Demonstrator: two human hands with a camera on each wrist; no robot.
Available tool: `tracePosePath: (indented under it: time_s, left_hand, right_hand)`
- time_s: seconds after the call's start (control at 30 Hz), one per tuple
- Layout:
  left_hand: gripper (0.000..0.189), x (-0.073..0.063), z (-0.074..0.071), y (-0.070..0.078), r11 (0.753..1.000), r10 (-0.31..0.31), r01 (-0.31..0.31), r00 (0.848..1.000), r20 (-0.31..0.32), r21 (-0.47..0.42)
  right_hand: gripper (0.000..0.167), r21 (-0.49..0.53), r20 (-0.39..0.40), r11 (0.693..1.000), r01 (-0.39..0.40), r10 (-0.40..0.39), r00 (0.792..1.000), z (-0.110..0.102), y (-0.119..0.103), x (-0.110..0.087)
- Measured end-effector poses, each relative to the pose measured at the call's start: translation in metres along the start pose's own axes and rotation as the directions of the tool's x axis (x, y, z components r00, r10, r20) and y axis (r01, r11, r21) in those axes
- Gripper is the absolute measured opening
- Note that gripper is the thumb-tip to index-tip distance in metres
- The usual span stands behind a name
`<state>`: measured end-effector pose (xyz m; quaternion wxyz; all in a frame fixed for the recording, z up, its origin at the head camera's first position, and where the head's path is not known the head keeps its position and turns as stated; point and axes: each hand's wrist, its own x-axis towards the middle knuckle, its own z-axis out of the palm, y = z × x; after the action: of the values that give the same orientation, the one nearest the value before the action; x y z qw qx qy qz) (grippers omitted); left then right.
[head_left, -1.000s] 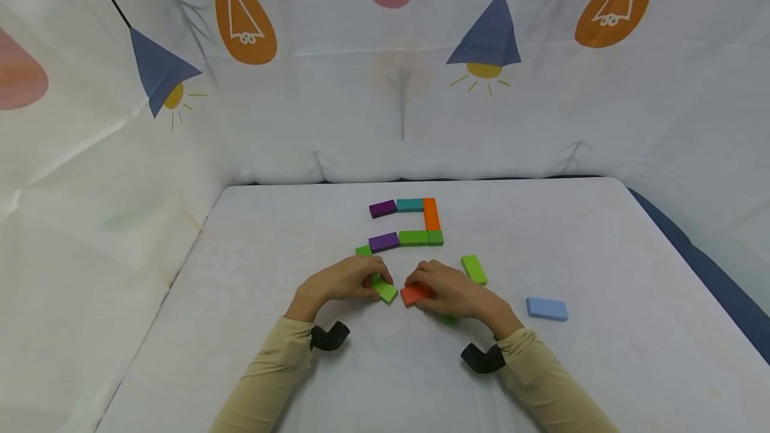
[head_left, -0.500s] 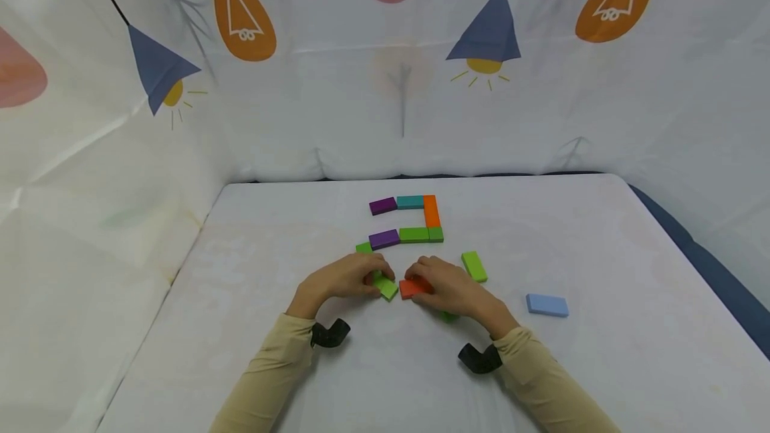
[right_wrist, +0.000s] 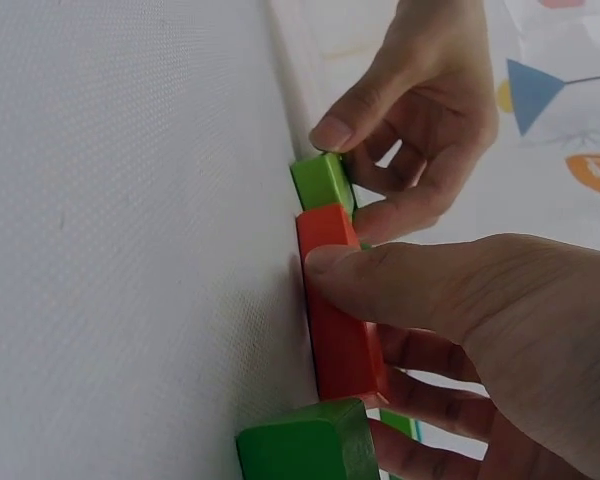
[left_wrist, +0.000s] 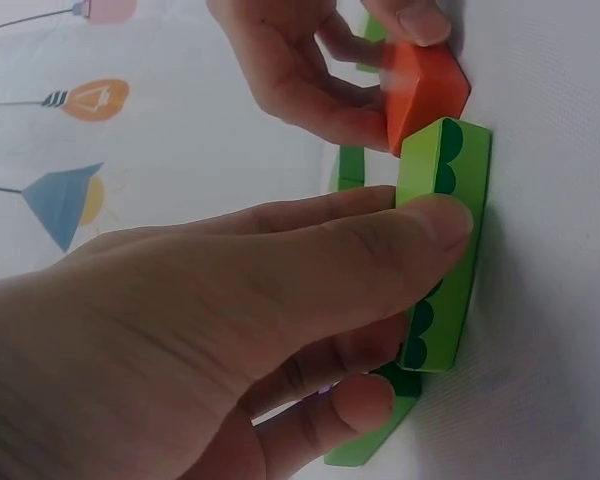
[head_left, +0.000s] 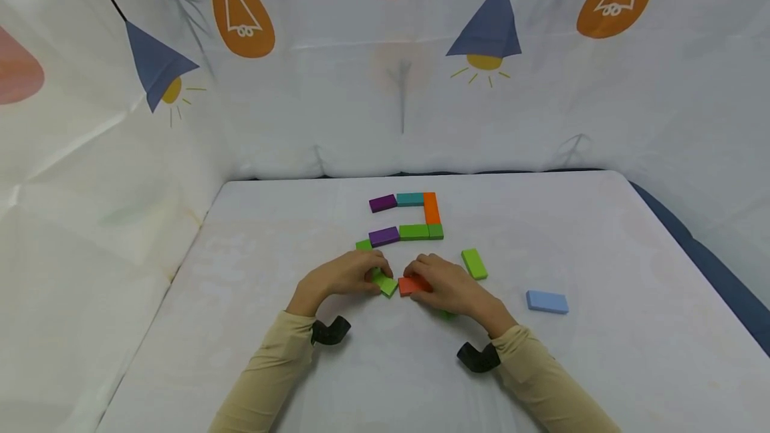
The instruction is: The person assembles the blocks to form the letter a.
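Note:
My left hand pinches a light green block between thumb and fingers; dark green scallops mark one side of it. Opposite, my right hand grips a red-orange block with the thumb on its near side. The facing ends of these two blocks lie close together on the white table. A darker green block sits by the far end of the red-orange one, mostly covered by the right hand in the head view. Behind the left fingers, another green block shows partly.
Beyond the hands, a bent row holds a purple block, a green block, an orange block, a teal block and a dark purple block. To the right lie a light green block and a blue block.
The red-orange block has shifted slightly left with my right hand, closer to the light green block. My left hand has hardly moved. The whole head view has tilted a little.

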<state>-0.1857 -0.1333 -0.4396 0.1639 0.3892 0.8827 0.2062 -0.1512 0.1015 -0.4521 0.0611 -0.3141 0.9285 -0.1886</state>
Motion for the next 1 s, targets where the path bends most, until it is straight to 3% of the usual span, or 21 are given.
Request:
tracePosePath:
  time_s: [0.17, 0.3, 0.43, 0.53, 0.67, 0.83, 1.0]
  left_hand:
    - [0.029, -0.001, -0.001, -0.001, 1.000, 0.003, -0.003, 1.000, 0.002, -0.030]
    - [0.034, -0.005, -0.006, -0.006, 0.998, 0.003, -0.005, 0.999, -0.035, -0.067]
    - [0.035, -0.010, -0.014, -0.014, 0.993, -0.090, 0.081, 0.990, -0.107, -0.091]
    - [0.039, -0.013, -0.018, -0.019, 0.977, -0.199, 0.186, 0.971, -0.132, -0.105]
    - [0.046, -0.015, -0.018, -0.024, 0.954, -0.282, 0.269, 0.955, -0.092, -0.131]
    - [0.052, -0.015, -0.016, -0.026, 0.950, -0.274, 0.262, 0.960, -0.054, -0.170]
    - [0.060, -0.016, -0.015, -0.024, 0.945, -0.275, 0.262, 0.960, -0.047, -0.194]
  right_hand:
    - [0.033, 0.008, -0.008, 1.000, 0.013, -0.012, 1.000, 0.000, -0.001, 0.000]
    - [0.033, 0.017, -0.003, 1.000, 0.012, -0.012, 1.000, 0.000, -0.001, 0.000]
    - [0.034, 0.014, 0.000, 1.000, 0.007, -0.007, 1.000, -0.004, -0.001, 0.001]
    - [0.032, 0.002, 0.003, 1.000, 0.009, -0.009, 1.000, -0.007, 0.001, 0.001]
    - [0.028, 0.013, 0.038, 1.000, 0.024, -0.025, 0.999, -0.012, 0.004, 0.000]
    - [0.026, 0.050, 0.125, 0.997, 0.059, -0.065, 0.990, -0.015, 0.009, -0.003]
    - [0.027, 0.067, 0.146, 0.992, 0.104, -0.113, 0.983, -0.012, 0.007, -0.003]
